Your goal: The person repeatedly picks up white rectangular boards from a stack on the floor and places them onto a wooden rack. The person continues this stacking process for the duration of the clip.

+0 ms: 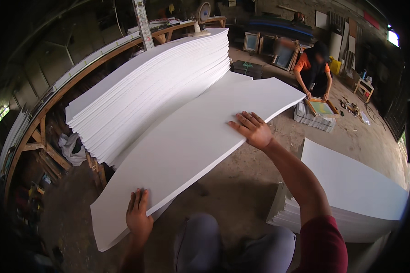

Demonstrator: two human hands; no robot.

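A large white sheet (187,132), perhaps board or thick paper, stretches slantwise in front of me. Its near long edge has a visible thickness, so it may be more than one layer. My left hand (139,216) rests on the sheet's near-left part, fingers extended over the top. Farther along the same edge, my right hand (252,129) lies on the surface with its fingers spread; its thumb is partly hidden. Directly behind the sheet rises a tall stack of white sheets (159,77), whose edges fan out unevenly.
Another stack of white sheets (351,182) stands at the right. Farther back a crouching person in orange sleeves (312,68) handles a framed screen (322,107) on a low sheet pile (312,119). A long wooden-edged table (45,102) runs along the left, and a fan (203,16) stands behind the tall stack.
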